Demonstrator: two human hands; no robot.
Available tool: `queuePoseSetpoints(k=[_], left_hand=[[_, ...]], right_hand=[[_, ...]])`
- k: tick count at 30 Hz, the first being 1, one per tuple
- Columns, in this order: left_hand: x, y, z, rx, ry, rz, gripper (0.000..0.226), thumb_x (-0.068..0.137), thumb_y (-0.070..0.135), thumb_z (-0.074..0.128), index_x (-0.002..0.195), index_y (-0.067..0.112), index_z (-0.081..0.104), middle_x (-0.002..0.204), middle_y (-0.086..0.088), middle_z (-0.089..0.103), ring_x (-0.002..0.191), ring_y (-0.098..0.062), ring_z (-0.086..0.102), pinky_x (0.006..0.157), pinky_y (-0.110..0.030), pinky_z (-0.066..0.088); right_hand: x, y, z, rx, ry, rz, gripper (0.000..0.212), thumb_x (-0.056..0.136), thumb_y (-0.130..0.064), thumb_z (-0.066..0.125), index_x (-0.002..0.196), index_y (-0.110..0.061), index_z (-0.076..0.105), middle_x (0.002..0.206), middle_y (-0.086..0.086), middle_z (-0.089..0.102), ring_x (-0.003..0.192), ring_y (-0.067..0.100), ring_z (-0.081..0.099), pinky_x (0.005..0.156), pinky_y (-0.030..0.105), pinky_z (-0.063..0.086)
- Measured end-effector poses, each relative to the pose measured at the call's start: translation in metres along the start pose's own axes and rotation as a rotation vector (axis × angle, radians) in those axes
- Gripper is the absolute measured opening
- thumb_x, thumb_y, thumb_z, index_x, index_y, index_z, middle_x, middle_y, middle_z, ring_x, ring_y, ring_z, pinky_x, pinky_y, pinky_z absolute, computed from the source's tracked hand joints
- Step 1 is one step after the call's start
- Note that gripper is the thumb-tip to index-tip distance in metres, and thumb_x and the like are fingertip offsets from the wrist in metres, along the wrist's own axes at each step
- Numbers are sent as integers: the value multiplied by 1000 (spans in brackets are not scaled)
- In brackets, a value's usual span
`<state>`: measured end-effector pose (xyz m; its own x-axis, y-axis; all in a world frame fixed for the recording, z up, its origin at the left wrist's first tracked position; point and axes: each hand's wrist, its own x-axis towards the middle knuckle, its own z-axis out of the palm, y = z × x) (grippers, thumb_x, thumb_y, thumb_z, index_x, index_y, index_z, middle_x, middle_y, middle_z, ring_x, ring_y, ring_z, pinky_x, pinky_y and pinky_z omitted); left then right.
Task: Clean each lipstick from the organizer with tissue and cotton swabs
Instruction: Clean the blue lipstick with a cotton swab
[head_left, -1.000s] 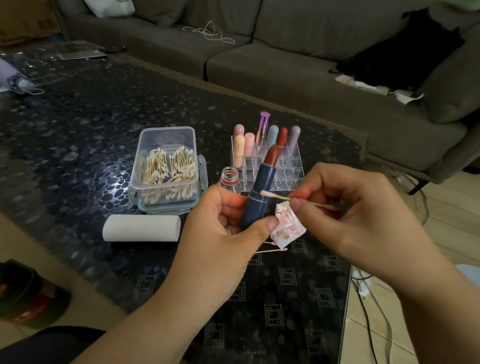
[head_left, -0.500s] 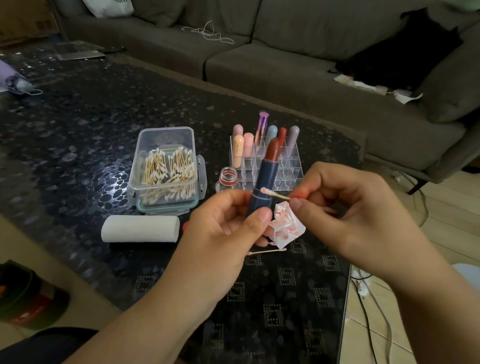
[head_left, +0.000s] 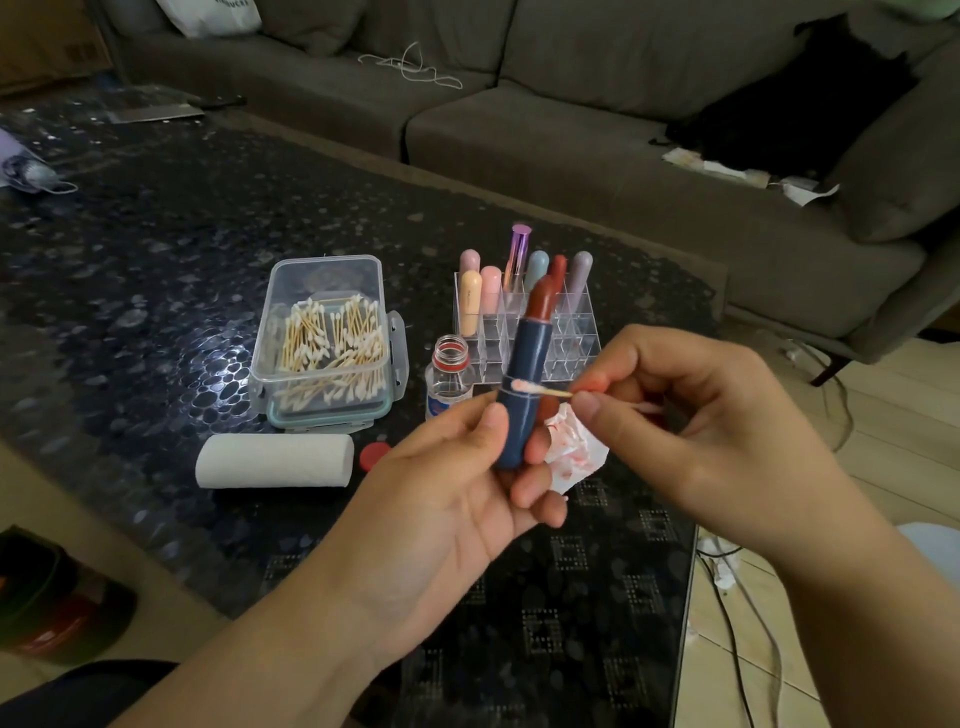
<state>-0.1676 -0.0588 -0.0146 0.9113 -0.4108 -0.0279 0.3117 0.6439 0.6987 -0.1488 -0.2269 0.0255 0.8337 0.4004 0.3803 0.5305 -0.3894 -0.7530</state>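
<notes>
Dark table (head_left: 156, 260): bottle (head_left: 448, 382) label blurred, unreadable.

Looking like a home living room; grey fabric sofa (head_left: 597, 119) running along the far side, with a white cord (head_left: 415, 67), a black garment (head_left: 800, 104) and scraps of paper (head_left: 748, 176) lying on its cushions; low dark glass coffee table (head_left: 156, 234) with a pebble pattern standing just in front of it; pale wood-look floor (head_left: 883, 415) showing at right, with cables (head_left: 737, 623) trailing across it; household clutter sitting on the tabletop: clear lipstick organizer (head_left: 524, 332), tub of cotton swabs (head_left: 324, 343), tissue roll (head_left: 274, 460).
</notes>
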Motion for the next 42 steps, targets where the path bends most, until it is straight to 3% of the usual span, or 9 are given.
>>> queuePoseSetpoints(k=[5, 12, 17, 21, 26, 32, 37, 42], left_hand=[[-2, 4, 2, -94, -25, -82, 27, 79, 24, 55, 97, 4, 60, 68, -4, 46, 54, -12, 40, 58, -27, 48], [-1, 2, 2, -78, -25, -82, 9, 81, 14, 53, 88, 13, 58, 64, -2, 45, 50, -12, 42, 55, -28, 48], [1, 0, -1, -35, -38, -45, 21, 83, 19, 51, 86, 5, 67, 73, -8, 56, 59, -16, 53, 57, -31, 51], [1, 1, -2, -55, -32, -48, 27, 85, 22, 49, 87, 6, 71, 70, -5, 54, 55, -13, 47, 57, -29, 50], [-1, 4, 0, -59, -75, -99, 29, 81, 23, 54, 104, 5, 57, 68, -3, 47, 55, -12, 41, 59, -29, 49], [-2, 2, 1, -50, -50, -77, 6, 82, 14, 54, 86, 10, 54, 65, -2, 46, 51, -12, 43, 56, -28, 49], [1, 0, -3, -13, -61, -63, 23, 84, 22, 51, 85, 8, 70, 72, -6, 56, 59, -14, 53, 58, -30, 52], [-1, 2, -2, -77, -48, -89, 28, 84, 25, 50, 92, 5, 68, 68, -4, 50, 53, -12, 44, 57, -29, 50]], right_hand=[[1, 3, -3, 10, 34, 16, 10, 84, -18, 63, 76, -13, 63, 53, 2, 51, 47, 4, 42, 50, 10, 35], [0, 3, -4, -5, 27, 23, 15, 84, -30, 62, 79, -16, 64, 60, 7, 56, 48, 6, 45, 51, 10, 36], [1, 2, 0, 5, -2, 35, 14, 86, -29, 63, 80, -17, 67, 59, 0, 59, 49, 5, 48, 51, 12, 38], [1, 3, -4, 31, 22, 85, 14, 84, -24, 59, 79, -16, 69, 56, -1, 57, 49, 3, 46, 49, 12, 36], [2, 1, 2, -9, -34, 56, 15, 87, -25, 57, 82, -18, 69, 55, -8, 55, 48, 2, 47, 49, 8, 34], [1, 2, -6, 43, -7, 90, 14, 84, -22, 58, 77, -16, 69, 58, 4, 59, 48, 5, 45, 48, 11, 36], [2, 2, 0, 37, -34, 85, 14, 86, -24, 58, 80, -17, 69, 60, -2, 61, 50, 4, 49, 51, 12, 39], [1, 4, -4, 50, -10, 93, 15, 85, -22, 58, 78, -14, 68, 57, 6, 57, 47, 4, 44, 48, 11, 35]])
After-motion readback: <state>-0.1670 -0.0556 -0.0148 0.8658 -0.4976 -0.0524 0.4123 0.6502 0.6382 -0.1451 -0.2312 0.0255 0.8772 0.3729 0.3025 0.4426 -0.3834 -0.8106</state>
